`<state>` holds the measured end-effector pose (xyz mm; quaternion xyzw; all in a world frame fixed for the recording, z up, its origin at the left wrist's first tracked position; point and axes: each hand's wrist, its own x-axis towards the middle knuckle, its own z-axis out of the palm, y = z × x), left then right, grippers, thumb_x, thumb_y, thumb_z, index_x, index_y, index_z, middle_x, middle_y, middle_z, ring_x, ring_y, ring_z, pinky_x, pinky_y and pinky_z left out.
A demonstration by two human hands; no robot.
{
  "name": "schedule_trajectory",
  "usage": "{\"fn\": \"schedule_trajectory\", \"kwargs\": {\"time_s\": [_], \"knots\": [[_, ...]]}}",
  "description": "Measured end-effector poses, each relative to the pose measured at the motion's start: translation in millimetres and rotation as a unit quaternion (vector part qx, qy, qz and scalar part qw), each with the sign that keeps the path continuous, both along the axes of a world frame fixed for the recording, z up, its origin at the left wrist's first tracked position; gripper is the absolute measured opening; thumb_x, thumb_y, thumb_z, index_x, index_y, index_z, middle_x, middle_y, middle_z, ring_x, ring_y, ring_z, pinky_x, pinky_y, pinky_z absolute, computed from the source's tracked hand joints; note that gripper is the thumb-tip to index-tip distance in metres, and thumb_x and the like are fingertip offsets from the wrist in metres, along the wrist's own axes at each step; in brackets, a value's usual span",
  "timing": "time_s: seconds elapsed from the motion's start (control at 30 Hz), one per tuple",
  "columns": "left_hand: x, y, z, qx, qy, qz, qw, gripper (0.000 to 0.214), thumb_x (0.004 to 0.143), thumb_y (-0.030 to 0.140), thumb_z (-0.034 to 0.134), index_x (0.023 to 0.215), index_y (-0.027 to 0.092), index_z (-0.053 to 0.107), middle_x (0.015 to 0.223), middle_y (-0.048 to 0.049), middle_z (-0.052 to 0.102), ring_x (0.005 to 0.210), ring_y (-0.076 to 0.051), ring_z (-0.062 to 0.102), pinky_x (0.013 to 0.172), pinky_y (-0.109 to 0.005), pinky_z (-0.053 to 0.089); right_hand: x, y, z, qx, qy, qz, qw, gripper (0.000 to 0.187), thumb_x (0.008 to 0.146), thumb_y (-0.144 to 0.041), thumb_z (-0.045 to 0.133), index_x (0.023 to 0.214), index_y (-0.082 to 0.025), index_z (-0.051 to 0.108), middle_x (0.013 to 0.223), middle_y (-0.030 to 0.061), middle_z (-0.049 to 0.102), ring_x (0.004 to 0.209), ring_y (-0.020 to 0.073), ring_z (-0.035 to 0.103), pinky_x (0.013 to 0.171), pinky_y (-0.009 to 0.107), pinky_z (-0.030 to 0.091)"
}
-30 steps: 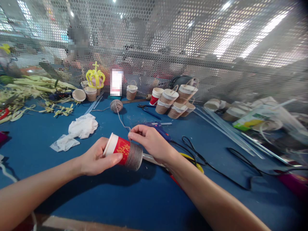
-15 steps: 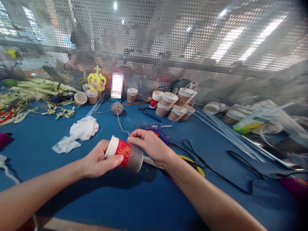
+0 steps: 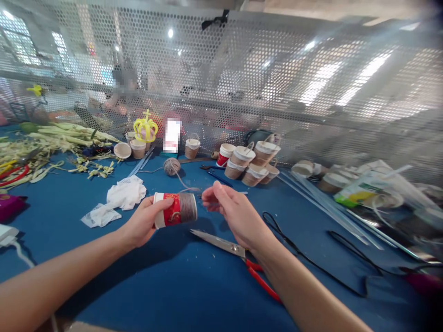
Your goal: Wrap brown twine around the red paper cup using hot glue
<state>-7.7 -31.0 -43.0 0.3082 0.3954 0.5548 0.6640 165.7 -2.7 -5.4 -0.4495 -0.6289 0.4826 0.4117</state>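
My left hand (image 3: pixel 143 220) is closed around a paper cup (image 3: pixel 170 215), red and white, tilted on its side with its base to the right. Grey yarn (image 3: pixel 188 207) is wound in tight rows around the cup's base end. A strand runs from the cup's upper side back to a ball of grey yarn (image 3: pixel 171 166). Just right of the cup, my right hand (image 3: pixel 231 210) is apart from it, thumb raised and fingers loosely bent. No thing shows clearly between those fingers. Beneath it lie scissors (image 3: pixel 221 243) with red handles, partly hidden by my forearm.
Crumpled white tissue (image 3: pixel 126 192) lies left. Behind stand several small wrapped cups (image 3: pixel 254 174), a yellow crown (image 3: pixel 146 128) and a lit phone (image 3: pixel 172 135). Clear sticks (image 3: pixel 321 203) and a black cable (image 3: pixel 311 258) stretch across the right. A perforated metal screen (image 3: pixel 194 69) closes the back.
My right hand has moved away from the cup to the right, its fingers loosening from the yarn. The left hand has turned the cup closer to level. The scissors show more fully.
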Motion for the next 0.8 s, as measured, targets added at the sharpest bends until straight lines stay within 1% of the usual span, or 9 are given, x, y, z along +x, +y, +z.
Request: {"fn": "schedule_trajectory", "kwargs": {"time_s": [0.13,0.23,0.33,0.4,0.5,0.57,0.63,0.7,0.8], "knots": [[-1,1,-5.5,0.029,0.021,-0.034,0.999,0.028,0.059,0.029,0.071,0.078,0.009,0.066,0.067,-0.0046,0.067,0.058,-0.012,0.058,0.056,-0.021,0.044,6,-3,-4.8,-0.038,0.014,-0.009,0.999,0.024,0.074,-0.039,0.055,0.074,-0.015,0.054,0.069,0.0009,0.055,0.062,0.0104,0.051,0.058,0.025,0.040],[-2,-1,-10.5,0.064,0.072,-0.059,0.994,0.028,0.061,0.033,0.070,0.074,0.009,0.065,0.063,-0.0026,0.065,0.056,-0.011,0.054,0.055,-0.020,0.041,11,-6,-12.6,-0.047,0.007,-0.016,0.999,0.020,0.073,-0.034,0.055,0.076,-0.015,0.054,0.069,0.0008,0.056,0.063,0.0108,0.051,0.059,0.025,0.040],[-3,-5,-12.1,0.103,0.136,-0.084,0.982,0.025,0.065,0.033,0.066,0.072,0.010,0.064,0.063,-0.0005,0.062,0.057,-0.009,0.050,0.055,-0.019,0.039,11,-13,-20.0,-0.059,-0.023,0.017,0.998,0.023,0.076,-0.037,0.052,0.076,-0.014,0.054,0.071,0.0016,0.056,0.067,0.0120,0.051,0.061,0.026,0.040],[-4,-9,-11.2,0.124,0.177,-0.120,0.969,0.021,0.068,0.031,0.064,0.073,0.010,0.064,0.063,0.0011,0.060,0.056,-0.008,0.047,0.054,-0.018,0.037,10,-19,-23.6,-0.073,-0.045,0.047,0.995,0.025,0.076,-0.040,0.052,0.073,-0.015,0.052,0.065,-0.0006,0.053,0.061,0.0107,0.048,0.058,0.025,0.038],[-6,-10,-8.2,0.117,0.203,-0.155,0.960,0.018,0.067,0.028,0.065,0.069,0.010,0.063,0.056,0.0032,0.055,0.051,-0.007,0.043,0.049,-0.018,0.033,8,-26,-25.0,-0.072,-0.058,0.056,0.994,0.023,0.075,-0.038,0.053,0.069,-0.016,0.047,0.059,-0.0045,0.045,0.053,0.0082,0.040,0.051,0.023,0.033],[-7,-7,-5.7,0.084,0.164,-0.175,0.967,0.019,0.065,0.029,0.067,0.068,0.010,0.063,0.056,0.0021,0.057,0.053,-0.008,0.046,0.051,-0.018,0.035,8,-29,-23.5,-0.033,-0.084,0.062,0.994,0.020,0.075,-0.035,0.053,0.067,-0.018,0.045,0.059,-0.0047,0.044,0.053,0.0084,0.039,0.050,0.022,0.032],[-7,-2,-3.3,0.029,0.078,-0.165,0.983,0.025,0.064,0.033,0.067,0.074,0.011,0.064,0.063,-0.0012,0.062,0.058,-0.012,0.053,0.057,-0.021,0.040,8,-31,-21.6,0.034,-0.130,0.073,0.988,0.018,0.076,-0.029,0.052,0.064,-0.018,0.044,0.061,-0.0038,0.045,0.056,0.0093,0.040,0.052,0.022,0.033],[-6,2,-1.6,-0.025,0.018,-0.152,0.988,0.030,0.063,0.038,0.067,0.074,0.010,0.064,0.068,-0.0044,0.064,0.059,-0.013,0.055,0.058,-0.023,0.042,8,-33,-21.6,0.113,-0.178,0.085,0.974,0.017,0.076,-0.023,0.052,0.063,-0.019,0.043,0.063,-0.0027,0.046,0.059,0.0103,0.041,0.055,0.023,0.035],[-6,3,-1.4,-0.058,-0.001,-0.157,0.986,0.031,0.063,0.038,0.067,0.075,0.009,0.065,0.070,-0.0059,0.065,0.058,-0.012,0.056,0.059,-0.023,0.042,6,-36,-25.9,0.219,-0.233,0.106,0.941,0.015,0.076,-0.019,0.051,0.063,-0.020,0.043,0.067,-0.0003,0.051,0.063,0.0120,0.045,0.060,0.025,0.037]]}}
